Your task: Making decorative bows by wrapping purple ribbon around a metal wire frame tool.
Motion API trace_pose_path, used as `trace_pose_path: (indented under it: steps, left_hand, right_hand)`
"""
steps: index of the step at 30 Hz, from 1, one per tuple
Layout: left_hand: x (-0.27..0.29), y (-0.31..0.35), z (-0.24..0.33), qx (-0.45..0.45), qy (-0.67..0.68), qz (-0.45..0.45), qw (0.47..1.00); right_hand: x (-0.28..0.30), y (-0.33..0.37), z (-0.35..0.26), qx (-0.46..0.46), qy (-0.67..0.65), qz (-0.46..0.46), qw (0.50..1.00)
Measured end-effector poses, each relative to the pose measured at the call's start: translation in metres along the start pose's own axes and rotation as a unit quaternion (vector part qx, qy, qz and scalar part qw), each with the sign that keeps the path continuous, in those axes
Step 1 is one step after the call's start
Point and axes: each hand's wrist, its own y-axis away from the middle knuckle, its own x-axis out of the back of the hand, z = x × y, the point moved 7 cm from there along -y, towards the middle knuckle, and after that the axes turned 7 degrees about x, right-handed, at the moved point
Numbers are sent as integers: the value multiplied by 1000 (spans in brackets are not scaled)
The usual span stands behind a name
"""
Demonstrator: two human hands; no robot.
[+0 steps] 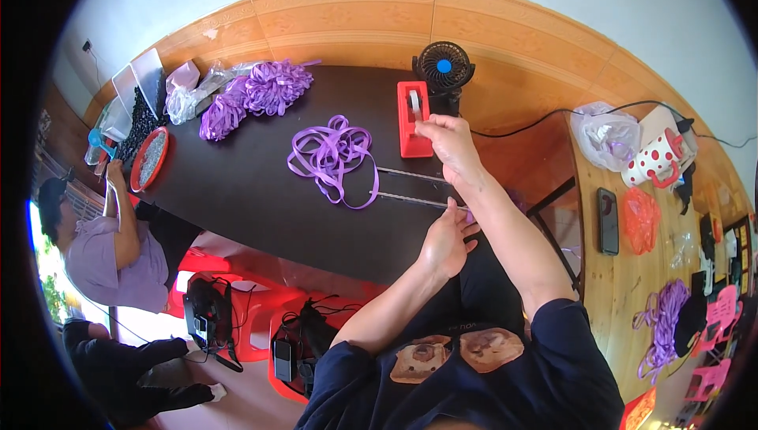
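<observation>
My right hand (452,144) reaches to a red tape dispenser (409,142) near the back of the dark table, its fingers pinched at the end of the clear tape (417,106). Closer to me, my left hand (447,242) is at the table's right end, thumb and fingers closed on a bit of purple ribbon (470,216). Two thin, pale-edged strips (414,200) lie across the tabletop beside it, partly hidden by my hands and right forearm. A loose tangle of purple ribbon (332,153) lies to their left.
A black fan (444,67) stands behind the dispenser. Bundled purple ribbon (268,90) and a red-rimmed tray (150,160) are at the far left, where another person (118,248) sits. On the wooden table (624,304) at right are a phone (607,221) and a dotted tumbler (654,160).
</observation>
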Motion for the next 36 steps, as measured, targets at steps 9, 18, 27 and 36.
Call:
trace_pose_path:
  steps: [9, 18, 27, 36]
  left_hand:
    - [-10, 7, 2, -20, -4, -14, 1000]
    - [5, -2, -6, 15, 10, 1, 1000]
    - [5, -3, -4, 18, -6, 18, 1000]
    - [-2, -4, -7, -4, -2, 60, 998]
  right_hand:
    - [32, 20, 51, -57, 203, 26, 977]
    - [49, 16, 32, 24, 486, -37, 873]
    - [111, 53, -14, -37, 213, -342, 915]
    - [108, 57, 14, 6, 277, -423, 863]
